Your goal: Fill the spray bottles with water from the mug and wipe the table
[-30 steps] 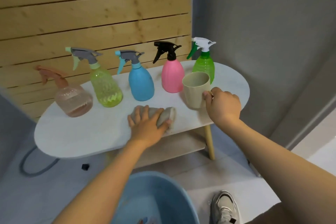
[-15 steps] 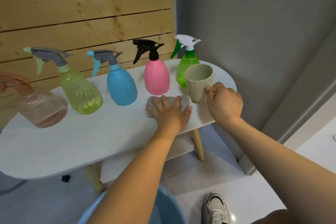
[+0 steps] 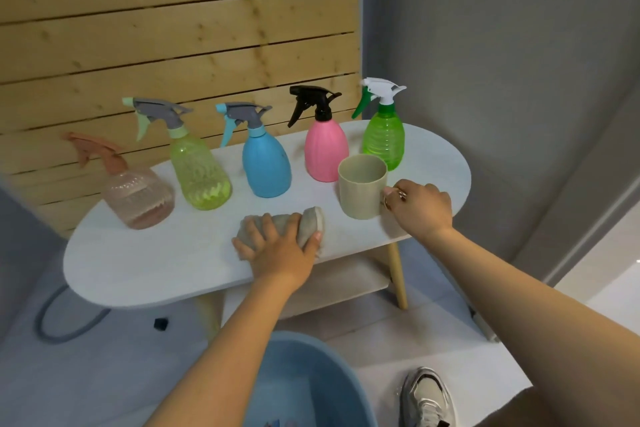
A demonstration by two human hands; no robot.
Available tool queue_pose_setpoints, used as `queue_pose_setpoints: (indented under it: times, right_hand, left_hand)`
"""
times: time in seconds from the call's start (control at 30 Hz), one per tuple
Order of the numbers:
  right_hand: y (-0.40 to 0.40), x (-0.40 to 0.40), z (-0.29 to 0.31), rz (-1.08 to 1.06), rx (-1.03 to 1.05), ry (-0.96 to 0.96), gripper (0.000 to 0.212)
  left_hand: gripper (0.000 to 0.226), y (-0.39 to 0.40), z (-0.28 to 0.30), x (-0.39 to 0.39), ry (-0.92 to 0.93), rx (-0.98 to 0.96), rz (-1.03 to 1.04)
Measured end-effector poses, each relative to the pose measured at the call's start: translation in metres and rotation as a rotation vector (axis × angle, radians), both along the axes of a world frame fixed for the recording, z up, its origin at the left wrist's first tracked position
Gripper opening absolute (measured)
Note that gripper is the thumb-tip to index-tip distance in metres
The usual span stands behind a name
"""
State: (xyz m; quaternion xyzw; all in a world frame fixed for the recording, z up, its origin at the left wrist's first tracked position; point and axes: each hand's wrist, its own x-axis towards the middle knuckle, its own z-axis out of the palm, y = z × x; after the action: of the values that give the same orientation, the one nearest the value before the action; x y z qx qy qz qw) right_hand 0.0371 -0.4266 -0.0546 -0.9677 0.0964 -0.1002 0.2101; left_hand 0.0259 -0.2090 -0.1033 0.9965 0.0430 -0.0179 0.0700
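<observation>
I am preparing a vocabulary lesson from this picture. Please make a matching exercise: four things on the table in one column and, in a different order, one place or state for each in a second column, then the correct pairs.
Things
1. beige mug
2. grey cloth
3. pink bottle
4. peach bottle

Places or states
A. farthest left in the row of bottles
B. under the left hand, near the front edge
C. held at its handle by the right hand
D. has a black spray head

Pairs: 1-C, 2-B, 3-D, 4-A
</observation>
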Motion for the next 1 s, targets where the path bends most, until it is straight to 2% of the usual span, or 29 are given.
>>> queue_pose_setpoints:
  times: [0.1, 0.2, 0.3, 0.43, 0.57, 0.67, 0.83, 0.9, 1.0]
  right_hand:
    - [0.000, 0.001, 0.000, 0.003, 0.058, 0.022, 0.034]
    - [0.001, -0.003, 0.005, -0.036, -0.005, 0.033, 0.039]
    - [0.013, -0.014, 0.021, -0.063, -0.053, -0.063, 0.040]
    - [0.053, -0.044, 0.034, 0.168, -0.043, -0.132, 0.033]
    - [0.099, -0.050, 0.036, 0.340, 0.151, -0.074, 0.024]
    - [0.124, -0.034, 0.032, 0.377, 0.261, -0.042, 0.018]
    - [0.159, 0.009, 0.012, 0.438, 0.312, -0.089, 0.015]
    - [0.174, 0.021, 0.007, 0.445, 0.308, -0.059, 0.015]
    - [0.196, 0.037, 0.018, 0.457, 0.318, 0.090, 0.017]
  left_hand:
    - [0.054, 0.007, 0.003, -0.005, 0.033, -0.005, 0.044]
    - [0.055, 0.009, 0.009, -0.009, 0.068, -0.007, 0.070]
    - [0.058, 0.011, 0.015, -0.013, 0.116, 0.010, 0.115]
    - [0.058, 0.019, 0.021, -0.028, 0.123, -0.014, 0.158]
    - [0.058, 0.055, 0.025, -0.036, 0.155, -0.039, 0.178]
    - [0.058, 0.095, 0.020, -0.027, 0.124, -0.026, 0.235]
    - [0.057, 0.176, 0.001, 0.000, -0.004, -0.071, 0.301]
    - [0.057, 0.195, 0.000, 0.004, 0.022, -0.076, 0.331]
    - [0.061, 0.197, 0.019, 0.005, 0.171, -0.068, 0.352]
